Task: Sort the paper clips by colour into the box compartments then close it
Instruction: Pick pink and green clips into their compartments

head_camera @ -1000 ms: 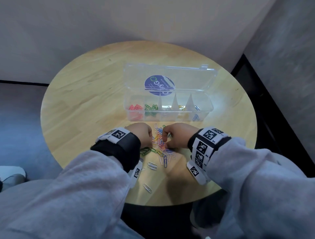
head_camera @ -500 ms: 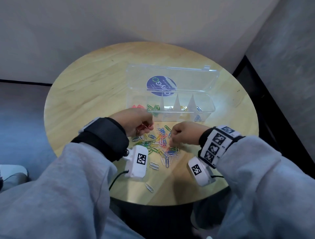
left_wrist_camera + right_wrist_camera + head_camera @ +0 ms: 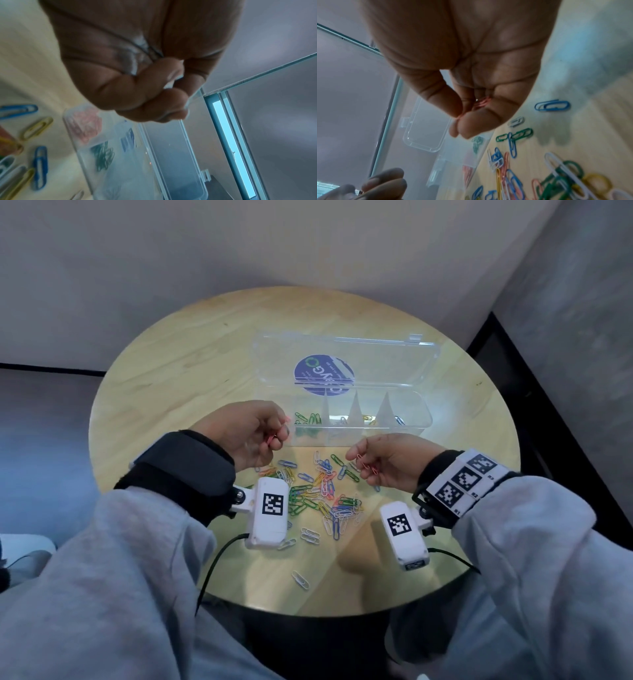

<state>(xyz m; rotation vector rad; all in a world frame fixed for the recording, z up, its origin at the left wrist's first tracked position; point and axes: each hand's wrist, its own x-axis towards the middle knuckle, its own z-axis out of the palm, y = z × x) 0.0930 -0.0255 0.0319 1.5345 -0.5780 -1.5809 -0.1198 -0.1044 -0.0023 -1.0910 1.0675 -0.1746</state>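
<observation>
My left hand (image 3: 251,429) is curled, thumb and fingertips pinching a red clip (image 3: 272,438), raised over the table (image 3: 178,364) just at the left end of the box (image 3: 416,419). My right hand (image 3: 390,462) is curled too, thumb and forefinger pinching red clips (image 3: 366,465) that hang down over the right edge of the pile (image 3: 322,494); the right wrist view shows pink-red wire (image 3: 482,104) nipped between thumb and finger. The clear box stands open behind the pile, its lid (image 3: 346,359) tipped back with a blue round sticker (image 3: 323,374) on it. The leftmost compartment holds red clips (image 3: 84,121), the next one green clips (image 3: 310,419), and further right I see yellow and blue ones. The mixed pile lies on the table between my wrists, with one white clip (image 3: 300,579) alone nearer to me.
</observation>
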